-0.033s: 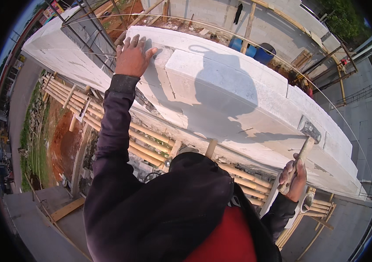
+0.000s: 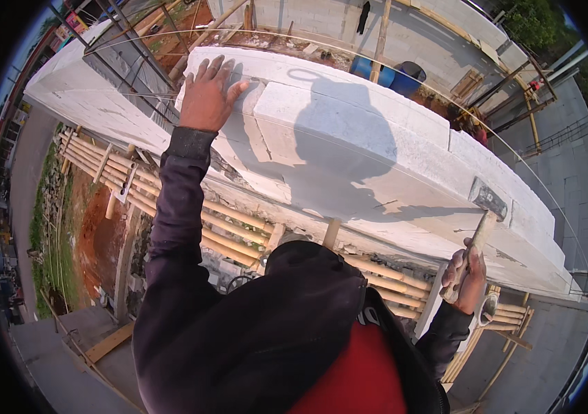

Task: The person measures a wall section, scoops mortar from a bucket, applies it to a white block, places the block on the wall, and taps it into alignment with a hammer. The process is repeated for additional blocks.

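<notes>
A long white block wall (image 2: pixel 411 114) runs across in front of me. One white block (image 2: pixel 321 114) sits on its near side, partly under a head-shaped shadow. My left hand (image 2: pixel 210 95) rests on the wall's top toward its left end, fingers spread, holding nothing. Low on the right, my right hand (image 2: pixel 465 279) is wrapped round the wooden handle of a mallet (image 2: pixel 488 198). The mallet's dusty dark head lies against or just over the wall's right part; I cannot tell if it touches.
A thin string (image 2: pixel 349 50) stretches along the wall. Bamboo poles (image 2: pixel 232 231) form scaffolding below me. Steel rods (image 2: pixel 132 41) stand at the wall's left end. Blue drums (image 2: pixel 404 79) are behind the wall, and a wooden plank (image 2: pixel 109 343) lies at lower left.
The whole view has shifted slightly, moving the wall a little left and up in the picture. My left hand sits slightly farther right along the wall. The right-hand grip is unchanged.
</notes>
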A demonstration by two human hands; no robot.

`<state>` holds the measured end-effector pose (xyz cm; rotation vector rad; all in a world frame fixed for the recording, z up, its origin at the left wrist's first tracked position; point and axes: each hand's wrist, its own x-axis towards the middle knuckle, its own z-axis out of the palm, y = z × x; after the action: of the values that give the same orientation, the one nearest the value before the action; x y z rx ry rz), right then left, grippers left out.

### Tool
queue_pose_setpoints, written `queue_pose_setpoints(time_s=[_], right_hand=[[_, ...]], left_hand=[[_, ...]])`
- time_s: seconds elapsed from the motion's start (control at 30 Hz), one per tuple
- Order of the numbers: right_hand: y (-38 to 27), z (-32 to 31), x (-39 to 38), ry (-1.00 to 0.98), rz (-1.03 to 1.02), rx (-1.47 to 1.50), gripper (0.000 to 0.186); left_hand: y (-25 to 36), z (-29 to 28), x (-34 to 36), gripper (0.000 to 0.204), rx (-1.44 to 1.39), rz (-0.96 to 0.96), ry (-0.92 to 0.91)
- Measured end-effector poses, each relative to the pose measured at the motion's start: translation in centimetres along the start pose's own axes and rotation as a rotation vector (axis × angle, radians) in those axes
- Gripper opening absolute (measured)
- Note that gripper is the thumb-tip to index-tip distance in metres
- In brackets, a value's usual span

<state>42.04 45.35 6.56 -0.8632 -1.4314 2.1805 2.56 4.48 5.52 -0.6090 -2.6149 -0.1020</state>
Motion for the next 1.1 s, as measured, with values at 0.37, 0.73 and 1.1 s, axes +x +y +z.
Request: queue_pose_setpoints(time_s=[0.37, 0.73, 1.1], right_hand=[[-5.8, 7.3, -1.9, 0.46, -0.711, -1.511, 0.026], [-4.0, 9.4, 0.6, 0.519, -0.345, -1.785, 0.02], [-4.3, 9.5, 2.1, 0.582, -0.306, -1.751, 0.022]], left_hand=[[8.0, 0.5, 2.0, 0.076, -0.503, 0.612, -0.165], [8.9, 0.7, 0.7, 0.083, -0.349, 0.611, -0.062], [9.3, 0.7, 1.0, 0.08, -0.366, 0.556, -0.054]])
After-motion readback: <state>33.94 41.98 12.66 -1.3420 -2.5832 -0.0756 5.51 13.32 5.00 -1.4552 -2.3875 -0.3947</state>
